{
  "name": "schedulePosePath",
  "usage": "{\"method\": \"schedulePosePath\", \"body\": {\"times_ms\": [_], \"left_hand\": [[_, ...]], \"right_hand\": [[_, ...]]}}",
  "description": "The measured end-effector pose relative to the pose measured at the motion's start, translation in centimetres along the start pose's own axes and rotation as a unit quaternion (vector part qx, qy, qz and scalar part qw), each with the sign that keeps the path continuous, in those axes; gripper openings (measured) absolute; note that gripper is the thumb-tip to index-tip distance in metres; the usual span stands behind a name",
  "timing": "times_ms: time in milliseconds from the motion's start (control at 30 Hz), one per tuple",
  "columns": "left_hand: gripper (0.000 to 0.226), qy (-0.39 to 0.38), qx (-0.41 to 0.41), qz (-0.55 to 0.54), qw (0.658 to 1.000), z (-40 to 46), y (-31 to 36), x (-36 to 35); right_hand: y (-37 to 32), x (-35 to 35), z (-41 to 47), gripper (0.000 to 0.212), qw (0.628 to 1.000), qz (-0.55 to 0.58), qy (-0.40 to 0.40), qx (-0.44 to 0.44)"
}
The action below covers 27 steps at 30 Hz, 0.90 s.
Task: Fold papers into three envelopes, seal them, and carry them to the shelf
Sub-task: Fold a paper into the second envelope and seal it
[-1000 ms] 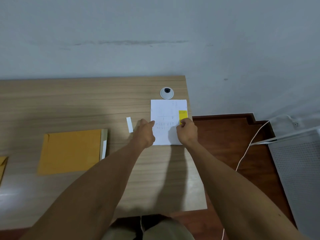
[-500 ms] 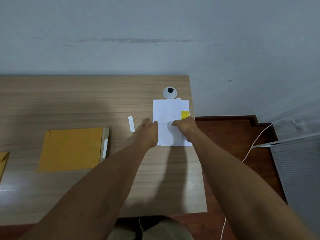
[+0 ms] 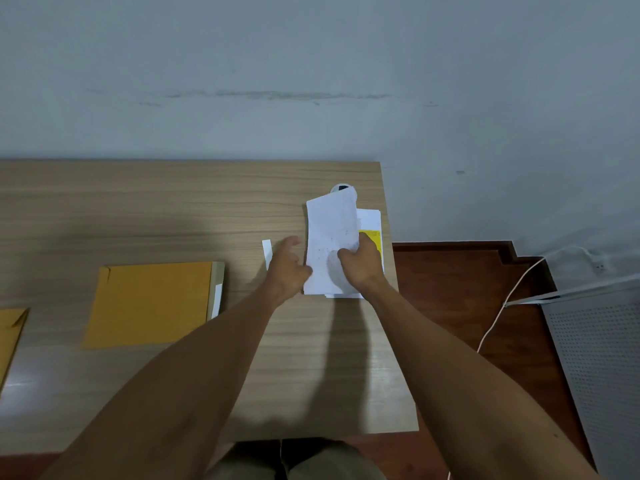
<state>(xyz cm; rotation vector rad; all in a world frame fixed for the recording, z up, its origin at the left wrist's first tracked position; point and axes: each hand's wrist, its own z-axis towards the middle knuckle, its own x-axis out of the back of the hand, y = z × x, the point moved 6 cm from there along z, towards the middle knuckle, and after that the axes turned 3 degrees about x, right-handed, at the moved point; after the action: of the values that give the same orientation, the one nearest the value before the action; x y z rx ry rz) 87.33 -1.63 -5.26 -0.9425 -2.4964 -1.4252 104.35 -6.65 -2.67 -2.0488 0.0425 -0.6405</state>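
White cable [image 3: 498, 308] beside perforated panel [image 3: 602, 358].

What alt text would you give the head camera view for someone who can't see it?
Seen from above, the right hand lifts a white sheet off a paper stack at a wooden desk's right edge, with the left hand at the sheet's left edge. A brown envelope lies flat to the left.

Two hands [image 3: 287, 268] [image 3: 360, 266], two brown envelopes [image 3: 149, 303] [image 3: 10, 334], one paper stack [image 3: 369, 220], one white strip [image 3: 267, 252].

Both forearms are bare and sleeveless; khaki trousers [image 3: 311, 462] cover the legs.
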Motion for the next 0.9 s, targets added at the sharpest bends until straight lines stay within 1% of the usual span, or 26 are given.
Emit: {"method": "schedulePosePath", "body": {"times_ms": [33,67,133,200,267,400,467,600,667,700,800,833,867,900], "left_hand": [[0.058,0.023,0.026,-0.058,0.998,-0.4,0.0,0.9],[0.052,0.026,0.057,-0.112,0.992,-0.7,-0.1,1.5],[0.052,-0.02,0.113,-0.206,0.972,-1.2,-0.5,1.9],[0.039,-0.082,0.152,-0.278,0.945,-2.2,0.0,1.7],[0.03,-0.094,0.147,-0.304,0.937,-3.1,0.4,2.6],[0.025,-0.069,0.092,-0.272,0.955,-3.9,0.5,5.5],[0.026,-0.07,0.074,-0.254,0.962,-4.0,0.0,7.5],[0.027,-0.072,0.023,-0.196,0.978,-4.6,-1.2,12.9],[0.028,-0.089,-0.001,-0.152,0.984,-5.0,-1.8,15.8],[0.03,-0.104,-0.011,-0.129,0.986,-5.3,-2.0,17.2],[0.028,-0.148,-0.031,-0.071,0.986,-6.0,-2.8,20.6],[0.028,-0.158,-0.034,-0.052,0.985,-6.0,-3.2,21.5],[0.028,-0.167,-0.037,-0.035,0.985,-6.1,-3.6,22.4],[0.029,-0.173,-0.039,-0.017,0.984,-6.0,-4.0,23.3]], "right_hand": [[-0.3,0.0,-0.2,0.022,1.0,0.019,-0.007,0.002],[-0.7,0.0,-0.5,0.022,0.999,0.035,-0.017,0.006],[-1.7,-0.4,-1.2,0.02,0.997,0.069,-0.035,0.012],[-2.6,-0.9,-1.8,0.02,0.995,0.095,-0.044,0.01],[-3.8,-2.0,-2.7,0.02,0.992,0.115,-0.046,0.014],[-6.0,-4.5,-4.5,0.022,0.988,0.143,-0.055,0.02],[-6.9,-5.9,-5.3,0.022,0.986,0.153,-0.056,0.019],[-8.7,-8.5,-6.1,0.015,0.987,0.151,-0.055,0.003],[-10.1,-9.2,-6.0,0.028,0.987,0.156,-0.039,0.0],[-11.1,-9.3,-5.9,0.036,0.988,0.148,-0.029,0.015],[-14.7,-9.5,-6.2,0.066,0.996,0.044,-0.017,0.076],[-15.7,-9.8,-6.4,0.069,0.996,0.008,-0.031,0.088],[-16.5,-10.3,-6.7,0.066,0.994,-0.029,-0.051,0.096],[-17.1,-10.9,-7.0,0.057,0.99,-0.068,-0.076,0.1]]}}
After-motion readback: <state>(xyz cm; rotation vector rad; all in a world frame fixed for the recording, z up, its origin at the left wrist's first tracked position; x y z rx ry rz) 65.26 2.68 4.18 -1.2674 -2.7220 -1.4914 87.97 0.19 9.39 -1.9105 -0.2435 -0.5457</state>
